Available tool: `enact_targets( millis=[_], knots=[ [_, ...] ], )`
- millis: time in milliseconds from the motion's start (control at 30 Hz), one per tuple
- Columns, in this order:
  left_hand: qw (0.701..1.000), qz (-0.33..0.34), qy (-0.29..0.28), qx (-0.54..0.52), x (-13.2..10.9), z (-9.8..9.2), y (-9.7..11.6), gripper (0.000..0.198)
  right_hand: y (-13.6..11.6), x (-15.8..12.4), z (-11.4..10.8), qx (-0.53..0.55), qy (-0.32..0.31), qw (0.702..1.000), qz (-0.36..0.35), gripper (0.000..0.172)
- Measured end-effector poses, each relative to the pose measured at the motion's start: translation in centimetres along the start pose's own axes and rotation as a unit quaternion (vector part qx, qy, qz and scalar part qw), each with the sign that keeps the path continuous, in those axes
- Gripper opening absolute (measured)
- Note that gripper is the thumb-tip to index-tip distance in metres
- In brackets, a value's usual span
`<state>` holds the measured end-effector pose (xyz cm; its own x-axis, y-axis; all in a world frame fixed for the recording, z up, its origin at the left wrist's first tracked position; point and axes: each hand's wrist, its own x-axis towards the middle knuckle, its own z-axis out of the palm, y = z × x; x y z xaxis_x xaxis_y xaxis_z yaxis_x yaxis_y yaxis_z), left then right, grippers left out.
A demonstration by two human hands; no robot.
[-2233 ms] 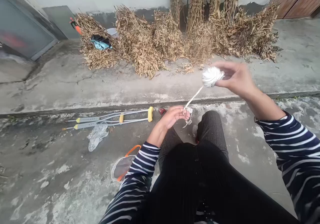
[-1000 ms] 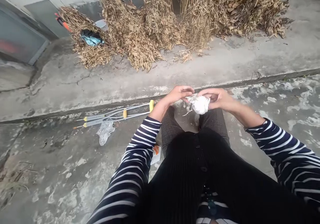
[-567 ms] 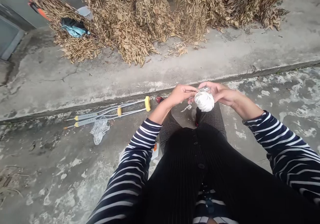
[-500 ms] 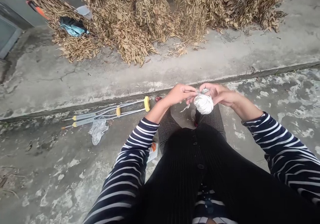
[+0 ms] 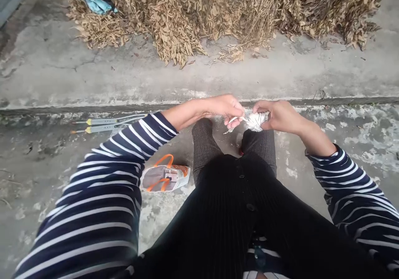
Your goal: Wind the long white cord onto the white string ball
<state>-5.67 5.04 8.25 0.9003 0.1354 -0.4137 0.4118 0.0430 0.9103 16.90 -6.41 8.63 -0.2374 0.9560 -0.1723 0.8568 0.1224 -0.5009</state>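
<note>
And here's the ground: a broad concrete ledge fills the space beyond both hands, its edge crossing the view right behind the fingers. This side of that edge, lower, blotchy paving runs beneath the hands and on out past the right one. Farther forward, well apart from the fingertips, a long heap of dried plants lines the top, so a strip of concrete lies between the stalks and the hands, giving them room to spread. In toward the body, the room is tighter: two dark-trousered knees sit just below the hands. Well out to the left of the left hand, crutches lie alongside the ledge's edge, partly hidden by the striped sleeve.

Now the container! Below and left of the left hand, beside the knee, a pale bag with orange handles gapes open, and a small, boxy item shows inside; what it is can't be told.

Down to the hands: the right hand has thumb and fingers gripping a ball of white cord, directly between the two hands. The left hand, fingers curled closed, pinches a white strand beside the ball, a short tail hanging below those fingers.
</note>
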Motion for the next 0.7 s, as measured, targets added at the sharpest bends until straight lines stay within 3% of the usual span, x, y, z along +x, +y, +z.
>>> enact_targets(
  millis=[133, 267, 367, 500, 600, 700],
  knots=[
    [0.998, -0.038, 0.007, -0.052, 0.2, -0.2, -1.1, 0.023, 0.2, 0.6, 0.3, -0.202, 0.026, 0.979, -0.017, 0.052],
    [0.995, -0.049, 0.023, -0.085, 0.3, 0.1, -1.1, 0.030, 0.3, 1.0, 0.7, -0.291, 0.069, 0.952, -0.066, 0.042],
    [0.994, -0.048, 0.026, -0.100, 0.1, 0.2, -1.1, 0.030, 0.4, 1.1, 1.4, -0.325, 0.098, 0.931, -0.136, 0.031],
    [0.986, -0.037, 0.065, -0.151, -0.5, 0.1, -1.1, 0.030, 1.1, 1.2, 2.6, -0.349, 0.134, 0.902, -0.214, 0.028],
    [0.968, 0.023, 0.127, -0.217, -0.7, 0.2, -1.3, 0.029, 2.1, 1.1, 3.4, -0.321, 0.148, 0.909, -0.221, 0.028],
    [0.923, 0.097, 0.211, -0.307, -0.4, 0.6, -2.0, 0.023, 2.9, 0.3, 3.9, -0.263, 0.159, 0.930, -0.202, 0.033]
  ],
)
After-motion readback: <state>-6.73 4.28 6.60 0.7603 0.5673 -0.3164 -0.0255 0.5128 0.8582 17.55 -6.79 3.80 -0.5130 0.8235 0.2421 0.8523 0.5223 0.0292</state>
